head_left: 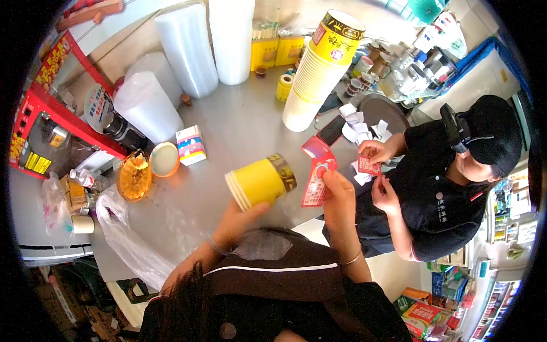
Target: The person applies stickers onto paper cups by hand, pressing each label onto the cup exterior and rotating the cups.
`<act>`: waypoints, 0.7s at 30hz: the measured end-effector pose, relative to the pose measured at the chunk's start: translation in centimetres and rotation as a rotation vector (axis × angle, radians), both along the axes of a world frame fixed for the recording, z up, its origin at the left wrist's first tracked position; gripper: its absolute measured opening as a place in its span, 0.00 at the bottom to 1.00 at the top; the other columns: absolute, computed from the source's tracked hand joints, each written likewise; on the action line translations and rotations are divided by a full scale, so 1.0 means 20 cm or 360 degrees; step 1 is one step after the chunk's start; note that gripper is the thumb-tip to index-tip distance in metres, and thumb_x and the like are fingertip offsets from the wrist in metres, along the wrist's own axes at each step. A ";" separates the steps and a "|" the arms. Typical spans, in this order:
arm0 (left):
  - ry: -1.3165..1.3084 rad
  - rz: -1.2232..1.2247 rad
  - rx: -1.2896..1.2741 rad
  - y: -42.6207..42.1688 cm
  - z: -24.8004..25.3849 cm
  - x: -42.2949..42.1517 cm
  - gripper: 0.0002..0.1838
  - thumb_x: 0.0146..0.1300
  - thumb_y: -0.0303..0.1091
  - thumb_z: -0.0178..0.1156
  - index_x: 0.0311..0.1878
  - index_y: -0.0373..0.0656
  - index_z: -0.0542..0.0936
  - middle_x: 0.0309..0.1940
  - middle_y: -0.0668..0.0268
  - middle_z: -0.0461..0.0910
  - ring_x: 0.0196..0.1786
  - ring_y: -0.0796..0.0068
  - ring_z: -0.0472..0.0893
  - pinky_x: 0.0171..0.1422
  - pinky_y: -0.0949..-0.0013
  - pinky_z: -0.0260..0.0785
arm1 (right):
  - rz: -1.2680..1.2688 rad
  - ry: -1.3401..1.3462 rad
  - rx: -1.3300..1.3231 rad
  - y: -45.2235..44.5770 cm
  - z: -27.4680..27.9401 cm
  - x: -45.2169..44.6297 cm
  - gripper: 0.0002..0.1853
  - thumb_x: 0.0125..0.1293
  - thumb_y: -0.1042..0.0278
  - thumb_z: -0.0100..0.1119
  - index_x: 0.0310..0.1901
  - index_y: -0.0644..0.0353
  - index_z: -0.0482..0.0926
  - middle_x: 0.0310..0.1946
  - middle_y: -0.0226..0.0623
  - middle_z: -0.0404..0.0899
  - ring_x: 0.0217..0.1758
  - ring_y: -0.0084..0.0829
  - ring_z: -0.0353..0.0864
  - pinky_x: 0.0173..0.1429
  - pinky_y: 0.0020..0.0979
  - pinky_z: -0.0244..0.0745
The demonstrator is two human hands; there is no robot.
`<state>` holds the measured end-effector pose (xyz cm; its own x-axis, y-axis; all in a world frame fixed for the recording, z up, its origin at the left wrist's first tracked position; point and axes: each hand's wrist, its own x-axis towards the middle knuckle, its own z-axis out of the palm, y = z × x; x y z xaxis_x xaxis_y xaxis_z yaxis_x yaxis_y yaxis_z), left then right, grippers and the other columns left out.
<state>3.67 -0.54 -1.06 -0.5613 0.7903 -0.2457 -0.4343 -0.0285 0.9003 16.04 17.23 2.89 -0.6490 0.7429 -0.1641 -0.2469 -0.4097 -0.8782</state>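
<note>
In my left hand [242, 219] is a short nested stack of yellow paper cups [256, 181], tilted on its side above the steel counter [225, 122]. A dark patterned band circles one end of it, and several white rims show at the other. My right hand [337, 191] pinches a strip of red printed stickers [314, 182], which hangs beside the cups without touching them. Beyond both hands rises a tall stack of cups [319, 71], white below and yellow at the top.
At the right a co-worker in black [433, 194] handles a red label [369, 166] near white paper scraps [359, 126]. Plastic lid stacks [185, 48] line the back. On the left are a tissue pack [191, 145], an orange bowl [165, 159] and a plastic bag [128, 239].
</note>
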 end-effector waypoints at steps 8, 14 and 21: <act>0.0134 -0.0299 -0.0135 -0.02 0.01 -0.04 0.22 0.60 0.28 0.63 0.57 0.36 0.74 0.53 0.60 0.79 0.55 0.69 0.77 0.61 0.65 0.68 | 0.0215 -0.0325 0.0884 -0.06 0.01 -0.12 0.05 0.59 0.72 0.64 0.34 0.65 0.83 0.45 0.34 0.78 0.48 0.25 0.75 0.52 0.25 0.68; 0.0240 -0.0291 -0.0125 -0.02 0.07 -0.02 0.17 0.61 0.30 0.62 0.53 0.37 0.78 0.45 0.66 0.81 0.48 0.78 0.78 0.55 0.71 0.69 | 0.0207 -0.0400 0.1194 -0.10 -0.01 -0.16 0.07 0.56 0.70 0.68 0.32 0.64 0.82 0.43 0.37 0.79 0.51 0.32 0.75 0.56 0.30 0.68; 0.0165 -0.0319 -0.0066 -0.02 0.04 -0.03 0.17 0.62 0.30 0.61 0.54 0.36 0.77 0.47 0.66 0.81 0.49 0.78 0.78 0.55 0.72 0.69 | 0.0198 -0.0335 0.1503 -0.11 -0.06 -0.18 0.07 0.54 0.72 0.67 0.29 0.66 0.80 0.40 0.39 0.79 0.50 0.38 0.75 0.53 0.33 0.69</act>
